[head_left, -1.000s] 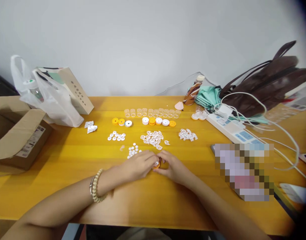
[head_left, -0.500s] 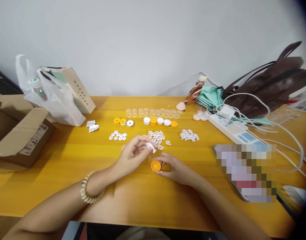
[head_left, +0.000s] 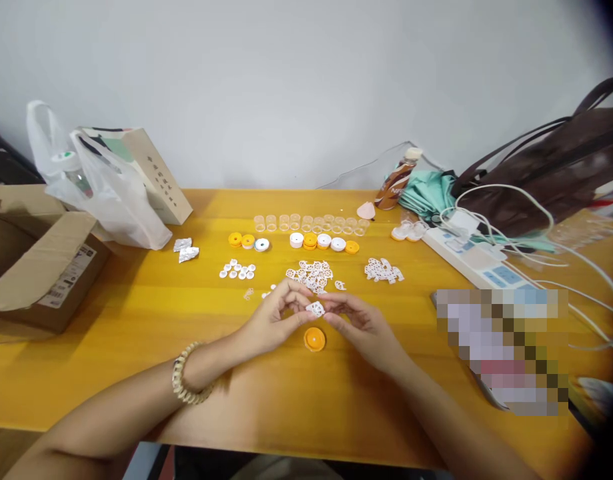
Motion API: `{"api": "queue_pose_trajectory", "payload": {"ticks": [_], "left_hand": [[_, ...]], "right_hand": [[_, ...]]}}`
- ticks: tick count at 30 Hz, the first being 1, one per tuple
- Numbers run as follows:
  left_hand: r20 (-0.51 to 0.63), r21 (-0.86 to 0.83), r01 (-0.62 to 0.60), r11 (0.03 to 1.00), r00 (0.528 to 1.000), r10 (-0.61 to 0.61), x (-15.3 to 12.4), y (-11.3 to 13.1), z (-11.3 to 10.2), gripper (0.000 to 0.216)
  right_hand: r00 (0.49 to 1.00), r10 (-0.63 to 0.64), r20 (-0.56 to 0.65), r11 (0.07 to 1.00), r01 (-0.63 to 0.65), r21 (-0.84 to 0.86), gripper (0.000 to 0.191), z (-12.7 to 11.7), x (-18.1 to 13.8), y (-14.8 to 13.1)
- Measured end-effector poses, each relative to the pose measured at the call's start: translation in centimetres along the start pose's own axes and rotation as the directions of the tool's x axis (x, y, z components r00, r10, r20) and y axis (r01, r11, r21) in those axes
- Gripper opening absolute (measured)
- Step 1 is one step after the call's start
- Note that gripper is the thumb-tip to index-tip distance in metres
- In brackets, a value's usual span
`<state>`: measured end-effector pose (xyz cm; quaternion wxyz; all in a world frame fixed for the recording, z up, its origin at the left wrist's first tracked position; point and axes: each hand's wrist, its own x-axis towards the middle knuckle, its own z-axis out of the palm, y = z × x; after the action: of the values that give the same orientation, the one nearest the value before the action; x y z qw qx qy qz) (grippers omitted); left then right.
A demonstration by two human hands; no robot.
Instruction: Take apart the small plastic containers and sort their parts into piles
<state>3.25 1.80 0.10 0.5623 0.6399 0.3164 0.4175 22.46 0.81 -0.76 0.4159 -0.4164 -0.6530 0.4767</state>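
Note:
Between my two hands is a small white openwork plastic piece (head_left: 316, 309). My left hand (head_left: 272, 315) pinches its left side between thumb and fingers. The fingertips of my right hand (head_left: 362, 328) are closed on its right edge. Just below them an orange round cap (head_left: 315, 339) with a pale dot at its centre lies on the table, touched by neither hand. Behind my fingers spreads a pile of similar white openwork pieces (head_left: 311, 272). Small white round parts (head_left: 237, 270) lie to the left of that pile.
Clear cups (head_left: 307, 225) stand in a row at the back, with orange and white caps (head_left: 310, 241) before them. More white pieces (head_left: 383, 270) lie at right. A cardboard box (head_left: 61, 280) stands left; a power strip (head_left: 466, 257) and a pixelated flat object (head_left: 496, 353) lie right.
My right hand has let go of the orange cap and moved up to the white piece. The left hand has shifted slightly right and down, turning the piece flatter.

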Motion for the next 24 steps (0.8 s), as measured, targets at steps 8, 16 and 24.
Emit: {"api": "queue_pose_trajectory", "payload": {"ticks": [8, 16, 24], "left_hand": [[-0.063, -0.034, 0.020, 0.999, 0.998, -0.022, 0.2, -0.9, 0.0, 0.017], [-0.128, 0.115, 0.059, 0.992, 0.991, -0.045, 0.3, -0.9, -0.1, 0.015], [-0.156, 0.345, -0.106, 0.932, 0.973, 0.169, 0.1, -1.3, 0.0, 0.009]], "right_hand": [[0.991, -0.076, -0.107, 0.991, 0.087, 0.097, 0.014, 1.5, -0.4, 0.5], [0.992, -0.027, -0.121, 0.983, 0.049, 0.176, 0.014, 1.9, -0.2, 0.1], [0.984, 0.148, -0.104, 0.957, -0.116, 0.266, 0.014, 2.0, 0.1, -0.4]]}}
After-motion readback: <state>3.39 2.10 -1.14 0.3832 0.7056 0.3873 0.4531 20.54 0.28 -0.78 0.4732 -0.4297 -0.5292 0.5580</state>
